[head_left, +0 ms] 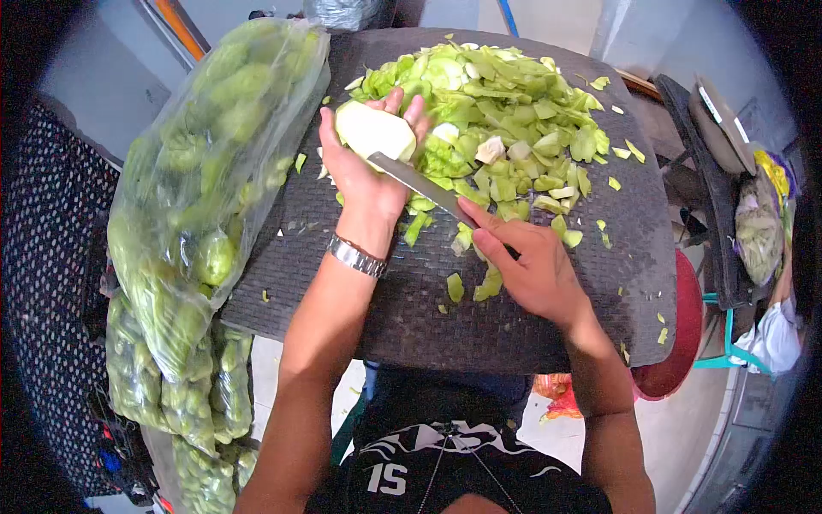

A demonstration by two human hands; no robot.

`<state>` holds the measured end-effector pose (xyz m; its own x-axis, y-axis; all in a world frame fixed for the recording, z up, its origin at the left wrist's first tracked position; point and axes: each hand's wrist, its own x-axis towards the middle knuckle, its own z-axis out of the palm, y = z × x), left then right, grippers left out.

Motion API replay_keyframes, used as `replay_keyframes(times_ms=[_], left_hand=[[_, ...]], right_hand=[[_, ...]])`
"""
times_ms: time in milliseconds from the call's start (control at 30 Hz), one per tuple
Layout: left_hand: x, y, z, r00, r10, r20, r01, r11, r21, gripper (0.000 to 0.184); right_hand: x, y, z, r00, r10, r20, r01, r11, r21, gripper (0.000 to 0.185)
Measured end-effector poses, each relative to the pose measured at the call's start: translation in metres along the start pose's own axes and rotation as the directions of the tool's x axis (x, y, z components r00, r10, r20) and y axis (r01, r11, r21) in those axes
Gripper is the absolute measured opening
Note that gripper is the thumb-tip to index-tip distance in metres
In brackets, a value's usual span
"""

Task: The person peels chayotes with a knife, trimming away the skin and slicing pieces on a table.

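Observation:
My left hand point(364, 184), palm up with a metal-banded watch on its wrist, cradles a peeled, pale chayote point(375, 133). My right hand point(535, 270) is closed around the handle of a knife point(428, 190). The blade points up and left, and its tip lies over the lower edge of the chayote. Behind and right of my left hand spreads a large heap of green peelings point(522, 120). A few loose scraps point(455, 287) are scattered on the dark woven tabletop point(342, 317) below the knife.
A big clear plastic bag of green chayotes point(214, 128) leans along the table's left side. Smaller filled bags point(184, 403) stand below it. On the right are a red tub point(676, 343), a dark chair point(702, 206) and a bag with greenish contents point(759, 227).

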<state>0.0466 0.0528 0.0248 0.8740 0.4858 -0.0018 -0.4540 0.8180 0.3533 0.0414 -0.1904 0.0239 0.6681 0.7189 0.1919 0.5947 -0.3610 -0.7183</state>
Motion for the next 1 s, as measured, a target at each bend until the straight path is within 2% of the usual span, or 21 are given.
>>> replay_keyframes(times_ms=[200,400,533,600,667,800,867,967,1000], left_hand=[[-0.007,-0.011,0.001,1.0,0.018,-0.016,-0.018,1.0,0.005,0.06],[-0.006,-0.006,-0.007,1.0,0.022,-0.021,-0.022,1.0,-0.003,0.058],[-0.002,-0.003,-0.016,0.999,0.01,-0.035,-0.01,1.0,-0.005,0.058],[-0.002,-0.005,-0.012,0.988,0.01,-0.154,-0.006,1.0,0.025,0.06],[-0.005,-0.01,-0.005,0.977,-0.006,-0.213,0.01,1.0,0.016,0.062],[-0.005,-0.014,0.0,0.989,-0.044,-0.143,0.055,0.996,0.072,0.06],[-0.004,-0.016,0.002,0.985,-0.072,-0.156,0.09,0.99,0.112,0.056],[0.013,-0.02,-0.022,0.949,-0.29,-0.121,0.306,0.941,0.147,0.046],[0.008,-0.021,-0.014,0.942,-0.29,-0.168,0.317,0.934,0.165,0.03]], right_hand=[[-0.002,-0.007,0.007,0.995,0.012,-0.094,-0.023,0.993,-0.115,0.039],[-0.005,-0.013,0.015,0.993,0.041,-0.109,-0.075,0.941,-0.329,0.042],[-0.005,-0.017,0.018,0.993,0.021,-0.115,-0.06,0.937,-0.345,0.043],[-0.006,-0.019,0.017,0.992,0.001,-0.124,-0.05,0.917,-0.395,0.044],[-0.005,-0.012,0.019,0.992,0.034,-0.118,-0.073,0.936,-0.344,0.043],[-0.003,-0.004,0.019,0.989,0.023,-0.144,-0.06,0.966,-0.252,0.043],[0.0,0.004,0.022,0.985,0.031,-0.17,-0.05,0.993,-0.11,0.042],[0.003,0.006,0.016,0.979,0.088,-0.186,-0.084,0.996,0.031,0.041],[0.004,0.005,0.013,0.976,0.114,-0.187,-0.104,0.992,0.066,0.04]])
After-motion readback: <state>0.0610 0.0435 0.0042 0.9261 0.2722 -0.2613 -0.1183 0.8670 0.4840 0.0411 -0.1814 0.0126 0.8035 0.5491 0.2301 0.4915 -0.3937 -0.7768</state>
